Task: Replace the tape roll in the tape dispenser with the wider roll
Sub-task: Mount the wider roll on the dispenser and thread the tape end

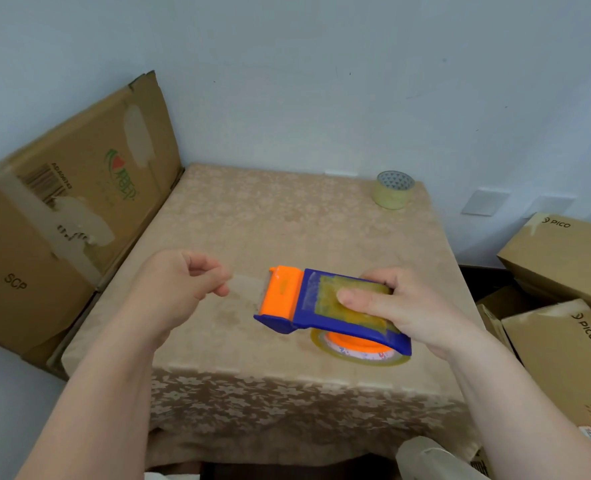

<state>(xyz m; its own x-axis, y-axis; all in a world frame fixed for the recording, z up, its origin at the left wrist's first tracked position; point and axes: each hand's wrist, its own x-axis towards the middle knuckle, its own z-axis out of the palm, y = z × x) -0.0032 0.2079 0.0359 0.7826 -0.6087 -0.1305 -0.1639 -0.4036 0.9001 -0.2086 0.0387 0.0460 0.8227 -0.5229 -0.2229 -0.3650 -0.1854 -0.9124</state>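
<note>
A blue and orange tape dispenser is held just above the table's near middle, my right hand gripping its rear with the fingers across the top. A tape roll with an orange hub sits in its underside. My left hand pinches the free end of clear tape stretched out from the dispenser's orange front. A second roll of yellowish tape stands alone at the table's far right corner.
The table wears a beige flowered cloth. A large flattened cardboard box leans against the wall at the left. Several brown cartons are stacked at the right.
</note>
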